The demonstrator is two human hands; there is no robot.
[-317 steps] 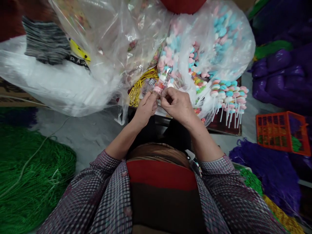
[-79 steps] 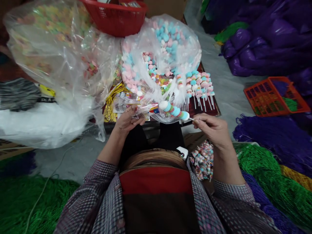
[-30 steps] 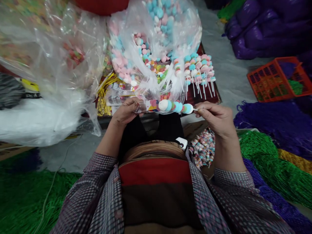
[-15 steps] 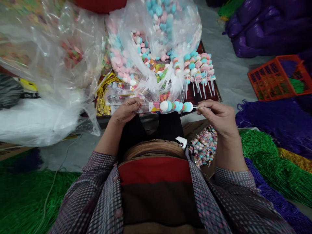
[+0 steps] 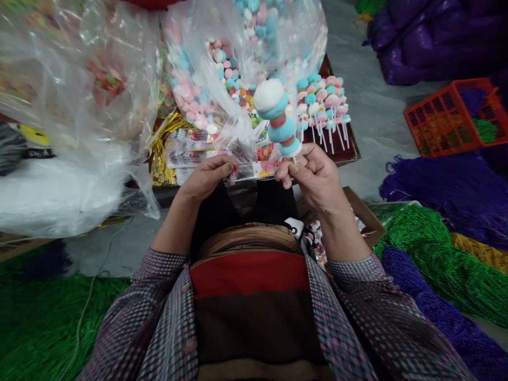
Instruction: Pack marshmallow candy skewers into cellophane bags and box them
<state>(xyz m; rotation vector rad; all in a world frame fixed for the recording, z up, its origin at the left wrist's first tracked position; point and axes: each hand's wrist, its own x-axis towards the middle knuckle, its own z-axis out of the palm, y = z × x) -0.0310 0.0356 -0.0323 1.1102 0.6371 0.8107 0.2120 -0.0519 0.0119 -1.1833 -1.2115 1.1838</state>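
A marshmallow skewer (image 5: 282,129) in white, blue and reddish rounds stands nearly upright, tilted left. My right hand (image 5: 313,177) is closed round its white stick. Stretched between my two hands is a clear plastic wrapper (image 5: 264,169) with a pink and yellow print; the skewer is outside it. My left hand (image 5: 210,177) pinches the wrapper's left end between thumb and fingers. The wrapper's right end reaches the fingers of my right hand, and I cannot tell how firmly they grip it. Several finished skewers (image 5: 331,100) lie on the table at the right, sticks pointing towards me.
Open plastic bags of marshmallows (image 5: 190,90) and gummies (image 5: 105,79) cover the table. Flat wrappers (image 5: 190,148) and gold ties (image 5: 161,153) lie near its front edge. A cardboard box (image 5: 367,219) is by my right forearm. An orange crate (image 5: 444,116) stands at right.
The skewer has swung from lying level beside the wrapper's print to upright above my right hand. My right hand has moved left, closer to my left hand.
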